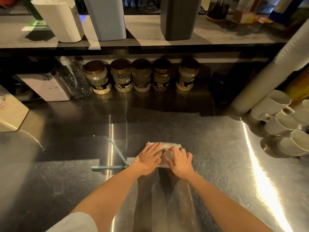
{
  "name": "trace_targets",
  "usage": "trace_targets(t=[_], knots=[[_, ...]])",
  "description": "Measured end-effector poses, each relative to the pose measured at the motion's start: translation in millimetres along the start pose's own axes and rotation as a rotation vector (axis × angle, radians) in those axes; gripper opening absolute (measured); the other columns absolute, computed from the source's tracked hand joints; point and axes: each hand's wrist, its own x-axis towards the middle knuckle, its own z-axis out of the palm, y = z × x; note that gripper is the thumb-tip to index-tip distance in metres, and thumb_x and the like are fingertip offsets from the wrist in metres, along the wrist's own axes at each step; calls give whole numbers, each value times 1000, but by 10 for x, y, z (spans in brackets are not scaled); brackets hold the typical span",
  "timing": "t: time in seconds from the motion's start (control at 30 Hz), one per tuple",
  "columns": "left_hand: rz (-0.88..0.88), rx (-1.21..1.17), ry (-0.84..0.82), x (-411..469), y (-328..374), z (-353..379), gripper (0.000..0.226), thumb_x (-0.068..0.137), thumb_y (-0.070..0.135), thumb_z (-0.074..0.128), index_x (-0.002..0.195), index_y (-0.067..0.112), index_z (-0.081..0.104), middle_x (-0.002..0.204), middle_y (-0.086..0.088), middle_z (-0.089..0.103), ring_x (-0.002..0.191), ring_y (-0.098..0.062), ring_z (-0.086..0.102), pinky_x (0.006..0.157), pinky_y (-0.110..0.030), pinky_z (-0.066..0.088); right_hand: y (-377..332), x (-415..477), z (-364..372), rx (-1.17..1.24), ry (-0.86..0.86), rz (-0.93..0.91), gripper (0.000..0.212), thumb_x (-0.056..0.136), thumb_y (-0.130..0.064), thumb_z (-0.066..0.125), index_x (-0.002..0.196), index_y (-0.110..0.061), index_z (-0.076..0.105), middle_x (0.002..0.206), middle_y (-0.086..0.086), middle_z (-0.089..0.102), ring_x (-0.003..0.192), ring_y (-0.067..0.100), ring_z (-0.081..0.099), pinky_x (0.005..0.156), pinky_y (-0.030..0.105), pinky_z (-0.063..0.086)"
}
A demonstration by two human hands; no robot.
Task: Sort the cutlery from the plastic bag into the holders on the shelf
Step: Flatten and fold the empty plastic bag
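A folded clear plastic bag (167, 146) lies flat on the steel counter (217, 156) in front of me. My left hand (148, 158) rests on its left part with straight fingers. My right hand (180, 160) lies on its right part, fingers spread and slightly bent. No cutlery shows in or near the bag. On the shelf (150, 30) above stand three tall holders: a white one (61, 19), a pale blue one (107, 17) and a dark grey one (179, 17). Their insides are out of sight.
Several spice jars (142, 76) line the back under the shelf, beside a pump bottle (73, 77) and a metal box (46, 86). White cups (282, 121) stack at the right. A thin green clip (115, 158) lies left of my hands.
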Motion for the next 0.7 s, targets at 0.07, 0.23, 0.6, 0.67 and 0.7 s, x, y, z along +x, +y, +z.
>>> trace_targets(t=[0.07, 0.23, 0.6, 0.67, 0.7], knots=[[-12, -6, -8, -9, 9, -9, 52, 103, 36, 11, 151, 21, -5, 157, -2, -19, 144, -17, -20, 110, -32, -21, 30, 34, 4, -66, -3, -8, 73, 90, -63, -3, 135, -21, 37, 134, 4, 53, 123, 34, 50, 98, 50, 36], [-16, -62, -2, -45, 17, -19, 54, 104, 34, 13, 149, 24, -15, 157, -1, -21, 144, -16, -20, 109, -29, -22, 141, 58, 165, -109, -4, -99, 96, 72, -73, -26, 148, -17, -6, 157, 8, 0, 144, 30, -5, 113, 51, -8], [-34, -124, -168, 70, -15, -36, 55, 103, 39, 11, 148, 26, -17, 156, -1, -25, 143, -16, -23, 111, -32, -20, 140, 144, 191, -140, -6, -64, 114, 47, -75, -42, 148, -31, -13, 157, 4, -18, 144, 25, -19, 110, 52, -17], [-25, -177, -284, 112, -39, -109, 59, 102, 44, 16, 148, 29, -17, 156, -1, -26, 142, -17, -25, 112, -35, -18, 118, 140, 170, -160, -39, -43, 104, 57, -76, -33, 148, -31, -14, 157, 3, -19, 144, 25, -20, 110, 53, -17], [-15, -220, -351, 142, -66, -180, 63, 100, 48, 21, 148, 31, -16, 156, -1, -26, 142, -18, -25, 113, -36, -16, 111, 138, 161, -176, -54, -32, 93, 68, -76, -23, 148, -31, -14, 157, 3, -19, 144, 25, -20, 110, 53, -17]])
